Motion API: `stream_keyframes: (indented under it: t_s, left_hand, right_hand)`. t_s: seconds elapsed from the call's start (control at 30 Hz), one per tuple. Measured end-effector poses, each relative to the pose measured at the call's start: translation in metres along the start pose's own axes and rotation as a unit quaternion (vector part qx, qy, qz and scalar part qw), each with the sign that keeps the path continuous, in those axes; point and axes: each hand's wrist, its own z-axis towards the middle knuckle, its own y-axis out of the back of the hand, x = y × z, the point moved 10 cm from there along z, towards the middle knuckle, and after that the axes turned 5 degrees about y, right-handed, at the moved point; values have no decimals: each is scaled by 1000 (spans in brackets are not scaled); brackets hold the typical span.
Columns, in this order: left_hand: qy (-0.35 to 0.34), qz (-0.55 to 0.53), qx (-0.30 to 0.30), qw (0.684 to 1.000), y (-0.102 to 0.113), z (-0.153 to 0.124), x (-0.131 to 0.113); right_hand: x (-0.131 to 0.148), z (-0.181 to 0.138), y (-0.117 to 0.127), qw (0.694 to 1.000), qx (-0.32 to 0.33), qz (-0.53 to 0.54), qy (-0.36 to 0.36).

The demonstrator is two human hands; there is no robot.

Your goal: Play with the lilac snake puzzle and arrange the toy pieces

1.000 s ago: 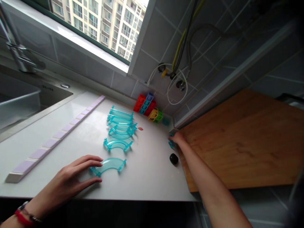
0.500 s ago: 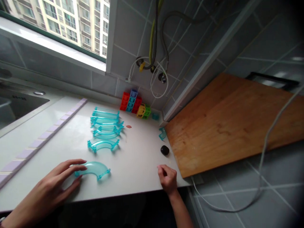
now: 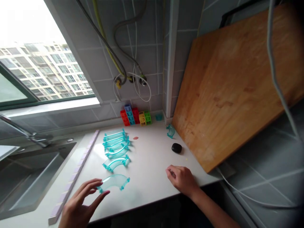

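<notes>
My left hand (image 3: 89, 194) grips the left end of a clear teal curved toy track piece (image 3: 115, 182) between thumb and fingers. The piece appears slightly raised, with a faint teal tint on the counter beneath it. Beyond it lies a row of similar track pieces: a curved one (image 3: 117, 163) nearest, then overlapping curved ones (image 3: 117, 153), with straighter ones (image 3: 114, 135) at the back. My right hand (image 3: 181, 179) rests on the counter near the front edge, its fingers curled into a loose fist with nothing visible in it. A small black rounded case (image 3: 176, 148) sits just past it.
Colourful toy blocks (image 3: 135, 116) stand against the tiled wall. A small teal curved piece (image 3: 170, 131) lies near the leaning wooden board (image 3: 228, 91). At left are a lilac-and-white strip (image 3: 78, 169) and a sink (image 3: 35, 180) with a tap (image 3: 35, 137). A reddish scrap (image 3: 135, 138) lies mid-counter.
My left hand has closed its grip on the curved track piece and appears to have lifted it a little. The camera view has turned and tilted upward. My right hand stays curled by the front edge.
</notes>
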Motion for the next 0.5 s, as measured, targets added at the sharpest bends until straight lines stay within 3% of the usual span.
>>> stream_keyframes:
  t_s: [0.1, 0.23, 0.5]
  left_hand:
    - [-66, -3, -22, 998, 5, 24, -49]
    - [-98, -19, -22, 995, -9, 61, -93]
    - [-76, -47, 12, 996, -61, 137, -124]
  right_hand:
    - [3, 1, -6, 998, 37, -39, 15]
    - [7, 1, -9, 996, 58, -61, 26]
    - [10, 1, -8, 995, 76, -56, 32]
